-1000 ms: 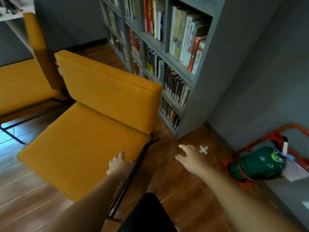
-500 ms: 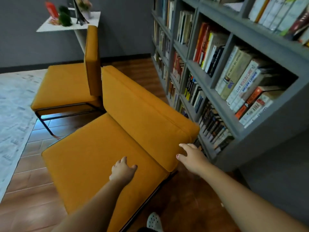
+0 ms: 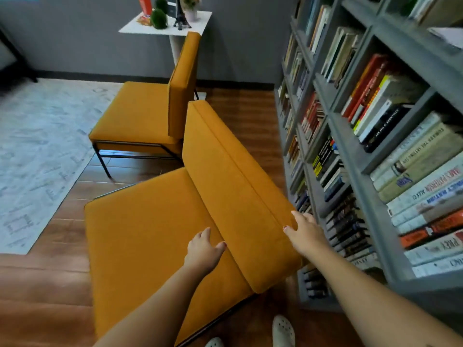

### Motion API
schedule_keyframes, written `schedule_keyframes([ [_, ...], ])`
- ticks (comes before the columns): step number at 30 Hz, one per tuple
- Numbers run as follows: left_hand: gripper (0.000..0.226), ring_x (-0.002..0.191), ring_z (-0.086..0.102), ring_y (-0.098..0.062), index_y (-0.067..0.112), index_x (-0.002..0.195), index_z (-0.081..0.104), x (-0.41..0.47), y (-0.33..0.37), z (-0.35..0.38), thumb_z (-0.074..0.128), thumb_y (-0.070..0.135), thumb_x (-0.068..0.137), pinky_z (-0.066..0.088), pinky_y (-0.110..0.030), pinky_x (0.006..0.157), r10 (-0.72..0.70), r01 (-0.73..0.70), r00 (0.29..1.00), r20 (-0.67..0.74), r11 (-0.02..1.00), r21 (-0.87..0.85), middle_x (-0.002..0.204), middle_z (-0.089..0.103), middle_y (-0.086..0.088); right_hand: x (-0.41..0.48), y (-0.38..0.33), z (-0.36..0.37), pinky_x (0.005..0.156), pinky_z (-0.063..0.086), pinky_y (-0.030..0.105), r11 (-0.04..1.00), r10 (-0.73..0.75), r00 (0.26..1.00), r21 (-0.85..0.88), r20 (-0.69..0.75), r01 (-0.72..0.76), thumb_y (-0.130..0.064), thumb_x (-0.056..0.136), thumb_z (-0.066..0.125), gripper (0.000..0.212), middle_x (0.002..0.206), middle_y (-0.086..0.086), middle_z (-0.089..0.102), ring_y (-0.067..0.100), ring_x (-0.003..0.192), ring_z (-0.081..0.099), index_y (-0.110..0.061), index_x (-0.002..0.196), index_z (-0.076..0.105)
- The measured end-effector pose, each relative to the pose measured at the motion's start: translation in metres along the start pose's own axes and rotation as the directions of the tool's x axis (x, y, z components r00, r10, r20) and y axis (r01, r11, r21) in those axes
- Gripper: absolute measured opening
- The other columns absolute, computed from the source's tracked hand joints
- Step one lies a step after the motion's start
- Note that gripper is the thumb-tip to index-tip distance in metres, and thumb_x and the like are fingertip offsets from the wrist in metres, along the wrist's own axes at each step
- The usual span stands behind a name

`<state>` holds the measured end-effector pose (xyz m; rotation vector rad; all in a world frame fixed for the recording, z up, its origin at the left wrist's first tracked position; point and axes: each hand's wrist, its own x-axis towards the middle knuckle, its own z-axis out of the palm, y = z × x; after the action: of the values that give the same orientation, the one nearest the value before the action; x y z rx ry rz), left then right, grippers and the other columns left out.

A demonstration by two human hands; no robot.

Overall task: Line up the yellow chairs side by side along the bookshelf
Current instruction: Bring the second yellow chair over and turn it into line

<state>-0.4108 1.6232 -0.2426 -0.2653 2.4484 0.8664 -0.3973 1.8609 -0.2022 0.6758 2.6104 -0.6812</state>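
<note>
A yellow chair (image 3: 150, 241) stands right in front of me, turned at an angle, its backrest toward the grey bookshelf (image 3: 355, 151) on the right. My left hand (image 3: 204, 251) rests flat on the seat near the backrest, fingers apart. My right hand (image 3: 304, 232) grips the near top corner of that backrest. A second yellow chair (image 3: 140, 113) stands farther back, its backrest also on the bookshelf side, set away from the shelf.
A pale patterned rug (image 3: 37, 151) covers the floor at left. A small white side table (image 3: 165, 26) with ornaments stands by the grey back wall. Bare wooden floor (image 3: 240, 108) runs between the chairs and the shelf. My white shoes (image 3: 283, 331) show at the bottom.
My view has lifted and swung left from the corner toward the room. My right hand went from hovering over the floor to the backrest corner. My left hand slid along the seat toward the backrest.
</note>
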Motion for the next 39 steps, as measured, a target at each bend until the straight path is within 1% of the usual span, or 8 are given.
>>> schedule_keyframes([
  [8, 0.072, 0.142, 0.023, -0.025, 0.021, 0.151, 0.021, -0.009, 0.042, 0.037, 0.052, 0.047, 0.092, 0.028, -0.044, 0.114, -0.123, 0.115, 0.991, -0.055, 0.985, -0.125, 0.155, 0.025, -0.005, 0.055, 0.016, -0.02, 0.108, 0.031, 0.041, 0.977, -0.099, 0.986, -0.173, 0.132, 0.121, -0.045, 0.097, 0.041, 0.061, 0.154, 0.007, 0.024, 0.032, 0.136, 0.032, -0.025, 0.15, 0.02],
  [16, 0.081, 0.144, 0.017, -0.021, 0.02, 0.151, 0.017, -0.018, 0.092, 0.093, 0.055, 0.054, 0.088, 0.022, -0.04, 0.117, -0.101, 0.097, 0.995, -0.004, 0.968, -0.233, 0.157, 0.021, -0.002, 0.08, 0.025, -0.02, 0.107, 0.031, 0.041, 0.968, -0.177, 0.923, -0.111, 0.341, 0.226, -0.047, 0.097, 0.04, 0.069, 0.153, 0.012, 0.028, 0.033, 0.135, 0.035, -0.021, 0.152, 0.006],
  [20, 0.103, 0.145, 0.013, -0.02, 0.019, 0.152, 0.006, -0.026, 0.118, 0.122, 0.066, 0.058, 0.078, 0.017, -0.038, 0.119, -0.087, 0.091, 0.996, 0.025, 0.949, -0.303, 0.159, 0.012, -0.002, 0.089, 0.022, -0.023, 0.106, 0.033, 0.044, 0.979, -0.167, 0.903, -0.044, 0.395, 0.2, -0.05, 0.097, 0.039, 0.071, 0.153, 0.011, 0.029, 0.034, 0.133, 0.038, -0.022, 0.152, 0.005],
  [24, 0.122, 0.146, 0.002, -0.025, 0.02, 0.151, -0.014, -0.03, 0.148, 0.145, 0.072, 0.057, 0.072, 0.011, -0.038, 0.118, -0.185, 0.166, 0.983, -0.008, 0.902, -0.399, 0.159, -0.009, -0.004, 0.097, 0.015, -0.022, 0.107, 0.035, 0.05, 0.985, -0.173, 0.887, 0.063, 0.429, 0.162, -0.053, 0.094, 0.042, 0.072, 0.149, 0.012, 0.035, 0.035, 0.131, 0.041, -0.019, 0.151, 0.013],
  [29, 0.128, 0.146, -0.003, -0.029, 0.025, 0.149, -0.019, -0.021, 0.166, 0.157, 0.075, 0.057, 0.067, 0.011, -0.043, 0.117, -0.3, 0.231, 0.951, -0.077, 0.853, -0.468, 0.158, -0.013, -0.005, 0.107, 0.009, -0.016, 0.108, 0.033, 0.049, 0.986, -0.156, 0.873, 0.128, 0.462, 0.109, -0.054, 0.092, 0.046, 0.08, 0.15, 0.014, 0.033, 0.036, 0.132, 0.038, -0.015, 0.15, 0.007],
  [35, 0.131, 0.146, 0.0, -0.031, 0.029, 0.147, -0.02, -0.016, 0.165, 0.159, 0.076, 0.06, 0.063, 0.014, -0.044, 0.117, -0.313, 0.244, 0.944, -0.102, 0.874, -0.421, 0.159, -0.013, -0.004, 0.119, 0.003, -0.012, 0.102, 0.036, 0.049, 0.98, -0.126, 0.872, 0.197, 0.472, 0.035, -0.055, 0.088, 0.053, 0.081, 0.147, 0.015, 0.035, 0.037, 0.129, 0.041, -0.012, 0.146, 0.016],
  [37, 0.13, 0.146, 0.001, -0.031, 0.03, 0.147, -0.021, -0.016, 0.166, 0.158, 0.076, 0.059, 0.064, 0.016, -0.043, 0.117, -0.317, 0.252, 0.943, -0.103, 0.88, -0.402, 0.159, -0.012, -0.004, 0.123, 0.001, -0.015, 0.102, 0.037, 0.05, 0.974, -0.119, 0.848, 0.228, 0.516, -0.002, -0.059, 0.081, 0.06, 0.09, 0.146, 0.013, 0.037, 0.036, 0.128, 0.042, -0.013, 0.147, 0.018],
  [39, 0.13, 0.145, 0.003, -0.031, 0.03, 0.146, -0.023, -0.015, 0.169, 0.154, 0.075, 0.058, 0.065, 0.017, -0.043, 0.117, -0.331, 0.273, 0.939, -0.099, 0.887, -0.373, 0.159, -0.012, -0.004, 0.126, -0.002, -0.019, 0.104, 0.038, 0.055, 0.968, -0.131, 0.811, 0.252, 0.57, -0.02, -0.067, 0.061, 0.071, 0.111, 0.145, 0.011, 0.039, 0.036, 0.127, 0.044, -0.016, 0.147, 0.021],
])
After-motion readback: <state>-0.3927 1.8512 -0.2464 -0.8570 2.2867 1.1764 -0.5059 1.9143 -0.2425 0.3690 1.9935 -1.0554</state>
